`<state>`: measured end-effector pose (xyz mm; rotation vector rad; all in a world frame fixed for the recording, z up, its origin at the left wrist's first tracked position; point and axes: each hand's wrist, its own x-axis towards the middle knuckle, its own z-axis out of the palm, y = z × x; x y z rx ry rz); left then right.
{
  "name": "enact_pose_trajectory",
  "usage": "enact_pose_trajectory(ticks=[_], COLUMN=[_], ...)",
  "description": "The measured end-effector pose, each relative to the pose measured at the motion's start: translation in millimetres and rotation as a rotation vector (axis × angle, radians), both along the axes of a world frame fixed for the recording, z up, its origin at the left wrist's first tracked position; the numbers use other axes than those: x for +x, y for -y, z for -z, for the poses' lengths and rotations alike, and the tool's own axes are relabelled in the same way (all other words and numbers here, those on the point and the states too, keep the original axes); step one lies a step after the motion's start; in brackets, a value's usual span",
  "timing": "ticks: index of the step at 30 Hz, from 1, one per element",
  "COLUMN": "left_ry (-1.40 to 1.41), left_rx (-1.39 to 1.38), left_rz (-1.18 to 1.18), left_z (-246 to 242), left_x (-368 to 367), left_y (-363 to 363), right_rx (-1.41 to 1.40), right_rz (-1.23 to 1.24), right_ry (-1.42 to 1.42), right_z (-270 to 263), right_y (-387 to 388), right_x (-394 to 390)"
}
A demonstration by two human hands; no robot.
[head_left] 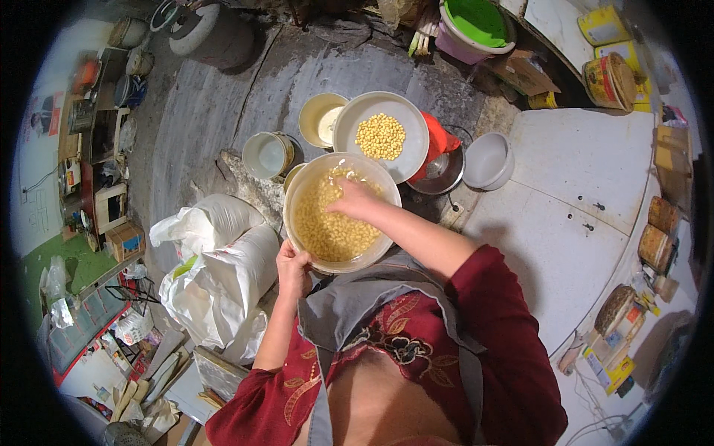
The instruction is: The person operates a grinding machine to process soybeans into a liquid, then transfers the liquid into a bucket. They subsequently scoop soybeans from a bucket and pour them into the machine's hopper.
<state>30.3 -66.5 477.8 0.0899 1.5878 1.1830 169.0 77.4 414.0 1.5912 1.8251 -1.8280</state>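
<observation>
A round plastic basin (293, 184) of yellow soybeans (340, 237) under water is tilted in front of my body. My left hand (294, 265) grips its near-left rim, thumb over the edge. Inside it, my right hand (357, 199) reaches into the water, thumb apart from the fingers; the fingertips are partly hidden among ripples and bubbles. Just beyond stands a wider pale basin (346, 120) with a heap of drained-looking soybeans (380, 136) on its bottom. A cream bucket (312, 125) with some whitish content is beside it.
Left of the basins are a pail of water (263, 156) and white woven sacks (234, 279). To the right are a red plastic bag (438, 142), a metal bowl (454, 173), a grey basin (490, 161) and a white cabinet (563, 167). A green basin (477, 22) stands farther off.
</observation>
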Motion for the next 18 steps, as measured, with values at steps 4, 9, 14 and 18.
enact_pose_trajectory(ticks=[4,9,14,18], left_ry=[0.015,0.053,0.039,0.037], left_rx=[0.045,0.074,0.088,0.107], left_rz=[-0.004,0.026,0.009,-0.011], left_z=[-1,0,1,2], left_x=[-1,-6,-5,-5], left_y=[3,10,12,11], right_rx=[-0.363,-0.428,-0.810,-0.770], right_rz=[-0.093,0.017,0.211,0.392], right_ry=[0.047,-0.137,-0.553,-0.644], right_z=[21,31,6,-29], right_y=[-4,15,6,-20], right_x=[-21,-36,-22,-1])
